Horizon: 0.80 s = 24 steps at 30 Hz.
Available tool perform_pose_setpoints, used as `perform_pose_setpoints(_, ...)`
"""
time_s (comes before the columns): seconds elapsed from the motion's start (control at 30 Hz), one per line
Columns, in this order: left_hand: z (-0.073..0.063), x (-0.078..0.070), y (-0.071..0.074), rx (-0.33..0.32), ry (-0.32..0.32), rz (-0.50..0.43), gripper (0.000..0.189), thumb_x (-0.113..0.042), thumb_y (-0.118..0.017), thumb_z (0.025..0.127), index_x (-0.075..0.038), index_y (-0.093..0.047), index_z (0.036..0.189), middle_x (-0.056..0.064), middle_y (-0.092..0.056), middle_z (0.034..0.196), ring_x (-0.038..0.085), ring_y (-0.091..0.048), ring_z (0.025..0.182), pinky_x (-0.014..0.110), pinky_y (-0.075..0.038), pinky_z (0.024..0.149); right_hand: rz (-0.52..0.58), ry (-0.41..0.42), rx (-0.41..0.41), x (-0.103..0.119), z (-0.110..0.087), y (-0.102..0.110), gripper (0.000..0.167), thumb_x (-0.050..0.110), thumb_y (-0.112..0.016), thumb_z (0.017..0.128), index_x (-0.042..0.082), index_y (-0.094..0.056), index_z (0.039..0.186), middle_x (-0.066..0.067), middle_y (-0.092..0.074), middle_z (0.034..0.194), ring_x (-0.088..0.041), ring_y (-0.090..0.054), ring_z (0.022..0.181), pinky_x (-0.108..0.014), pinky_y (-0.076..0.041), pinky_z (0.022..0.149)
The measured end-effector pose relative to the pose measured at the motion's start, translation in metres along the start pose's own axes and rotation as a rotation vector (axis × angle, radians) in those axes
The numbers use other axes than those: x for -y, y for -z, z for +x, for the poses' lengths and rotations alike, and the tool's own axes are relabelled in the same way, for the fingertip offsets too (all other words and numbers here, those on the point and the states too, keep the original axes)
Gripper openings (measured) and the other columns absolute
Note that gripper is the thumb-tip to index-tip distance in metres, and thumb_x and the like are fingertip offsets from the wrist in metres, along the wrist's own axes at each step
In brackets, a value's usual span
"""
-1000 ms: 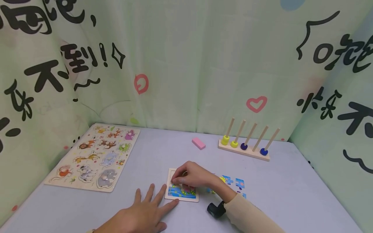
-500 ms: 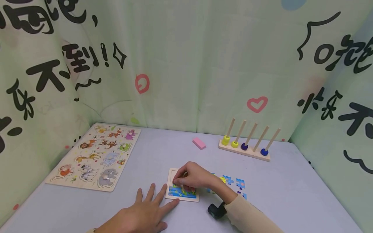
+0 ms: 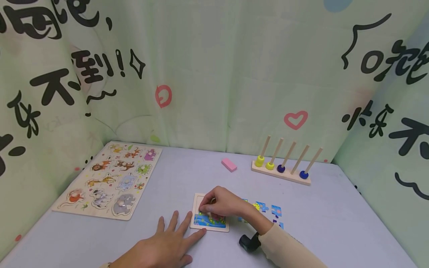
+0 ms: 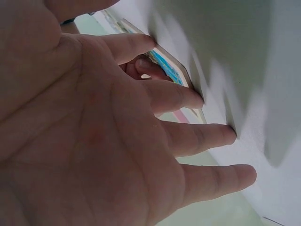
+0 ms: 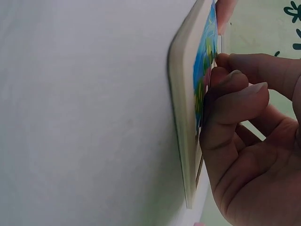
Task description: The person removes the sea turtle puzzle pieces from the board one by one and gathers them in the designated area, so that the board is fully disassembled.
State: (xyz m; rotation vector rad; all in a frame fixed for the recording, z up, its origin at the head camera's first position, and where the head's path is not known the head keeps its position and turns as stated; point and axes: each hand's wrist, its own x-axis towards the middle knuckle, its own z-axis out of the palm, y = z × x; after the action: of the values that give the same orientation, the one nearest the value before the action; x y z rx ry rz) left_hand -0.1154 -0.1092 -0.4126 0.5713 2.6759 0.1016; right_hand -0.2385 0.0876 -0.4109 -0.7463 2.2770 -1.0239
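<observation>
Next to nothing has moved since the earlier head frames: the whole scene sits a touch further right, and both hands keep their places at the puzzle frame. From the head view, that frame lies on the counter, well in from its far edge, painted along its near half and bare at its far-left corner; foreshortening and cover make its long axis hard to judge. The left hand lies wide, fingers spread, at the frame's near-left corner. The right hand is narrow, fingers bunched over the frame's middle, so it is the nearer one to the unfilled part; loose pieces lie off the frame's right side, just past the right forearm. An animal board lies along the counter's left edge; a pink block and a bead rack sit toward the far edge. In the left wrist view, the index fingertip meets the frame's rim and the other fingers stay straight. In the right wrist view, the frame shows edge-on, bare wood at the end away from the left hand; the right fingertips meet the painted surface, but whether they pinch a piece I cannot tell.
</observation>
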Motion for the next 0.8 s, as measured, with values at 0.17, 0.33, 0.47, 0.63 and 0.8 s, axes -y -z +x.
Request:
perform_pose_setpoints(0.17, 0.0002, -0.0001, -0.0003, 0.004, -0.003, 0.003, 0.068, -0.047, -0.075, 0.095, -0.045, -0.047, 0.157, 0.012, -0.031, 0.175, 0.051, -0.03, 0.158, 0.079, -0.031, 0.118, 0.009, 0.001, 0.002, -0.0011, -0.0005, -0.0003, 0.012, 0.014, -0.07, 0.102, 0.007, -0.08, 0.102, 0.002, -0.063, 0.072, -0.009, -0.053, 0.059, -0.019, -0.047, 0.057)
perform_pose_setpoints(0.33, -0.0004, -0.001, 0.0006, 0.01, 0.004, 0.003, 0.068, -0.047, -0.075, 0.095, -0.045, -0.046, 0.157, 0.011, -0.031, 0.175, 0.051, -0.029, 0.159, 0.078, -0.031, 0.118, 0.013, 0.008, 0.003, -0.0015, -0.001, 0.0001, 0.012, 0.013, -0.069, 0.103, 0.008, -0.079, 0.102, 0.002, -0.064, 0.072, -0.009, -0.053, 0.059, -0.02, -0.046, 0.055)
perform_pose_setpoints(0.47, -0.0009, -0.0012, 0.001, 0.008, 0.004, 0.003, 0.068, -0.046, -0.075, 0.096, -0.045, -0.046, 0.157, 0.011, -0.031, 0.175, 0.051, -0.029, 0.159, 0.078, -0.031, 0.118, 0.016, 0.01, 0.008, -0.0008, -0.0012, 0.0004, 0.011, 0.014, -0.069, 0.103, 0.008, -0.079, 0.102, 0.002, -0.065, 0.073, -0.01, -0.054, 0.059, -0.021, -0.047, 0.056)
perform_pose_setpoints(0.63, -0.0013, -0.0012, 0.001, 0.007, 0.002, 0.008, 0.068, -0.046, -0.075, 0.096, -0.045, -0.046, 0.158, 0.011, -0.03, 0.175, 0.05, -0.029, 0.159, 0.077, -0.031, 0.119, 0.01, 0.009, 0.007, 0.001, -0.0008, 0.0014, 0.011, 0.014, -0.07, 0.102, 0.008, -0.079, 0.101, 0.002, -0.064, 0.072, -0.01, -0.054, 0.058, -0.022, -0.046, 0.056)
perform_pose_setpoints(0.8, -0.0014, -0.0014, 0.001, 0.012, 0.004, 0.011, 0.068, -0.047, -0.074, 0.096, -0.045, -0.045, 0.158, 0.011, -0.03, 0.175, 0.05, -0.029, 0.159, 0.077, -0.031, 0.119, 0.021, -0.008, 0.01, 0.0036, -0.0016, 0.0015, 0.012, 0.014, -0.07, 0.103, 0.009, -0.08, 0.101, 0.001, -0.066, 0.071, -0.009, -0.056, 0.054, -0.021, -0.046, 0.053)
